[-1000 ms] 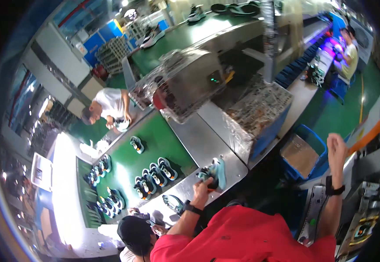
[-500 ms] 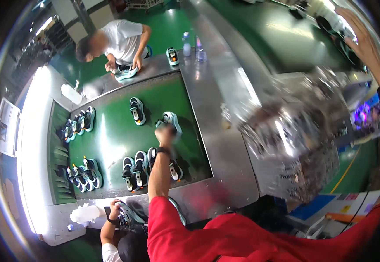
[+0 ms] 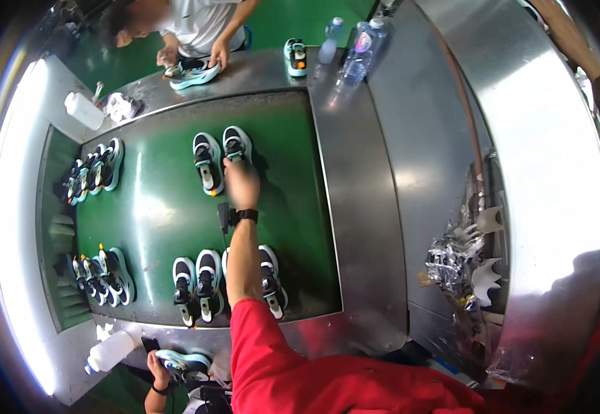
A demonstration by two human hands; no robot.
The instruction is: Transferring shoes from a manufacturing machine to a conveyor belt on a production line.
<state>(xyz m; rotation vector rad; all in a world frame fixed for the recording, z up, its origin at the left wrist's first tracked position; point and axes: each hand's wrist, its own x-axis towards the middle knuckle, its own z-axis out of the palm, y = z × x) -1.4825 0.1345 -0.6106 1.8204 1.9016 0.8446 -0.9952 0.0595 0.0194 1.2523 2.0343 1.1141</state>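
Observation:
My left hand [image 3: 243, 185], blurred, is closed at the heel end of a black, white and mint sneaker [image 3: 236, 143]. The sneaker is on the green surface [image 3: 162, 238]. Just left of it stands a matching sneaker [image 3: 207, 162], toe pointing away. Beneath my left forearm is a row of more sneakers [image 3: 208, 279], one mostly hidden by the arm. At the far upper right edge, part of my right hand and forearm [image 3: 570, 34] shows; its fingers cannot be made out.
Sneakers line the left side in two groups [image 3: 110, 165] [image 3: 117, 276]. A co-worker [image 3: 203, 27] across the bench handles a sneaker [image 3: 195, 74]; another person's hand [image 3: 158, 369] holds one at bottom left. Plastic bottles [image 3: 365, 52] stand on the metal rim [image 3: 365, 207]. Crumpled clear wrap [image 3: 455, 259] lies right.
My left hand has brought its sneaker left and farther away, beside the lone sneaker. My right hand has mostly left the view. The view has shifted; the large wrapped bundle no longer shows.

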